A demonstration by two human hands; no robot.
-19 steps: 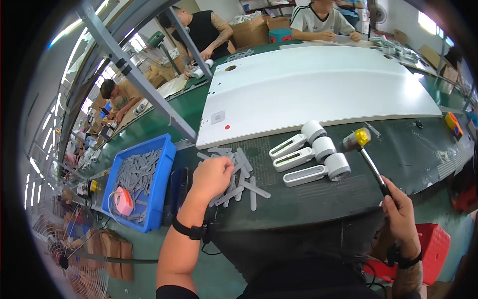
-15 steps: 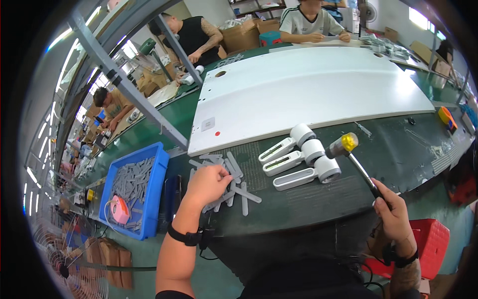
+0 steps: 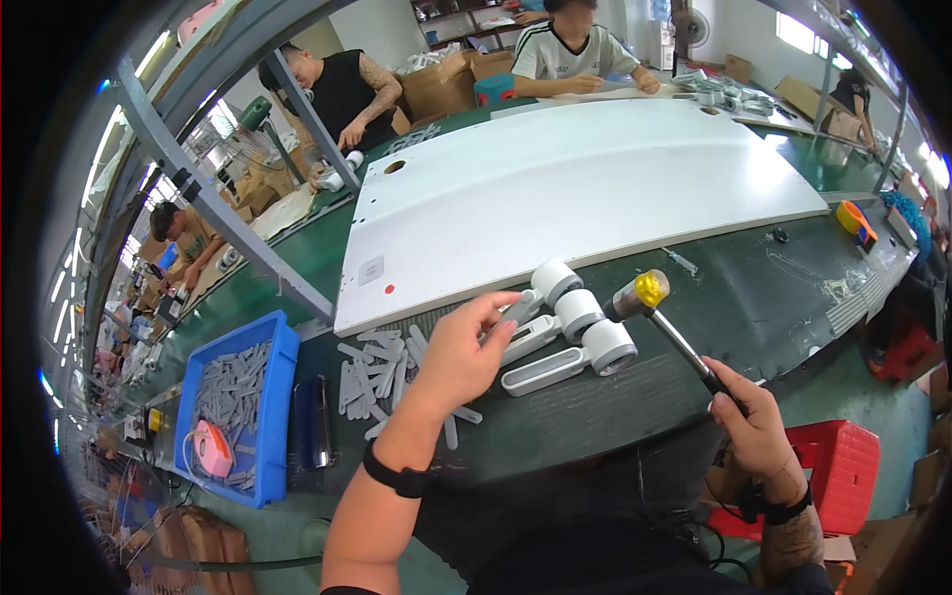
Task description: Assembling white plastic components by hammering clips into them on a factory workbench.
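Note:
My left hand pinches a small grey plastic strip above the farthest of three white plastic fittings. Each fitting has a round cylinder end and a slotted arm; the middle one and the nearest one lie side by side on the dark bench. In my right hand is the handle of a mallet. Its head, with a yellow face, hovers beside the fittings' cylinders. A loose pile of grey strips is spread left of and beneath my left forearm.
A blue tray of grey strips and a pink device stands at the left. Beyond the fittings lies a large white panel. A tape measure sits at the right, a red stool below. Other people work across the bench.
My left hand has moved right from the pile of strips to the farthest fitting, with a strip in its fingers. The mallet is still held near the cylinders. The view has shifted right.

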